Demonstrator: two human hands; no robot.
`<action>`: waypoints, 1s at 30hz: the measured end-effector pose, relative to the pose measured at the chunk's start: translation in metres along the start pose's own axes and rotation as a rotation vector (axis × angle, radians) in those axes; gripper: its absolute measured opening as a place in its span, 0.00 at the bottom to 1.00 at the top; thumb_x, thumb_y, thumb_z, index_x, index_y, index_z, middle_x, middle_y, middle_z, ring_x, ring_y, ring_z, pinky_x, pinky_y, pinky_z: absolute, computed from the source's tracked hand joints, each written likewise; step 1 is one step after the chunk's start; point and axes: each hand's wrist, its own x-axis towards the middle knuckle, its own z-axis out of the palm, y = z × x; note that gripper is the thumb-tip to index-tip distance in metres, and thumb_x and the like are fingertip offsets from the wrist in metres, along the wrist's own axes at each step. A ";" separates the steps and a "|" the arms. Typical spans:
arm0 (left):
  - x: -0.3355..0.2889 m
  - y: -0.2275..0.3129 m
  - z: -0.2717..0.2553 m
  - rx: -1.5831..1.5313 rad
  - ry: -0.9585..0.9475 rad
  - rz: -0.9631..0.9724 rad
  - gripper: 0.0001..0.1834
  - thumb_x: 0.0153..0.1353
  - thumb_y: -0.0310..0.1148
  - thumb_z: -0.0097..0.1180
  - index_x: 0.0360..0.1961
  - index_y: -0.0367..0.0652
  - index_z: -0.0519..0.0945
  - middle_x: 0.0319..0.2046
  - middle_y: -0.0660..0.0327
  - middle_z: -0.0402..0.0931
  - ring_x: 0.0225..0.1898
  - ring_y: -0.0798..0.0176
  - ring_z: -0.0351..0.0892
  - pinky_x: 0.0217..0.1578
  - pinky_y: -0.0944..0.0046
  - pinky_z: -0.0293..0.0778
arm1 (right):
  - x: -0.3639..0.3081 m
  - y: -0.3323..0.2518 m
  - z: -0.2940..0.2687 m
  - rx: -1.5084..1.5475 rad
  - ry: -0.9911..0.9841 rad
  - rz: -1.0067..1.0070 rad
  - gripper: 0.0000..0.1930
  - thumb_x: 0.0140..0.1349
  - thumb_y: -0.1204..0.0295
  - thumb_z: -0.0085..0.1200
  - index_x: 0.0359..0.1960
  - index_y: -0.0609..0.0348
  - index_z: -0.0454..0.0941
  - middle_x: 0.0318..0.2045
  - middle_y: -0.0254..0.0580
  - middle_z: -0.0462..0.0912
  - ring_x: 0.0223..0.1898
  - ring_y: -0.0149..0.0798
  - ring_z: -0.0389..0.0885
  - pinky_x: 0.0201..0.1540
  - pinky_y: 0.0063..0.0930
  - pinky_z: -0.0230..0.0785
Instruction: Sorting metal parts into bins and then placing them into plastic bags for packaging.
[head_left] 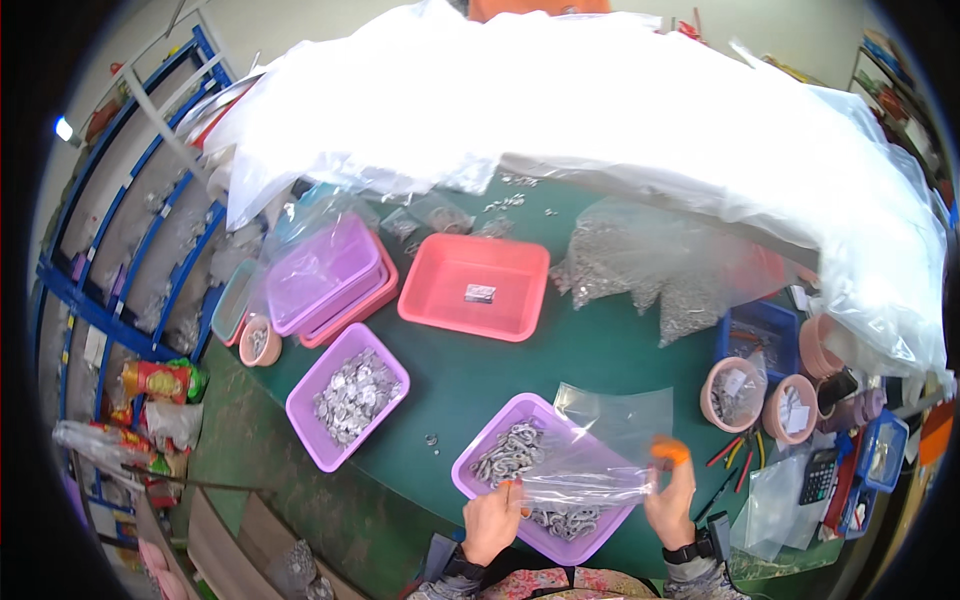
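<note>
Blue shelving [110, 316] stands left of a green table [480, 370]. Toward the far side, a coral tray [435, 275] holds a small label [480, 293]; to its left are stacked purple and coral trays [325, 265], and to its right clear bags of small metal pieces [600, 260]. A purple tray [312, 440] on the left contains flat silvery pieces [350, 400]. At the right, pink pots [790, 408] hold small bagged goods, near a blue bin [745, 345].

At the near edge, another purple tray [550, 546] carries grey, ring-like metal pieces [510, 455]. Above it is a clear bag [622, 420], thin, glossy and creased along its near part, the tray showing through. The left hand [488, 525] pinches its left side with curled fingers; the right hand [672, 500], orange covering on a fingertip, grips its right side.
</note>
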 end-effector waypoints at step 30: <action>0.184 -0.158 0.041 -0.173 -0.294 0.261 0.13 0.55 0.42 0.55 0.36 0.47 0.76 0.23 0.50 0.77 0.27 0.44 0.78 0.27 0.49 0.73 | 0.099 0.064 0.199 0.242 -0.622 0.336 0.08 0.56 0.71 0.53 0.32 0.63 0.79 0.29 0.44 0.82 0.31 0.36 0.80 0.37 0.28 0.70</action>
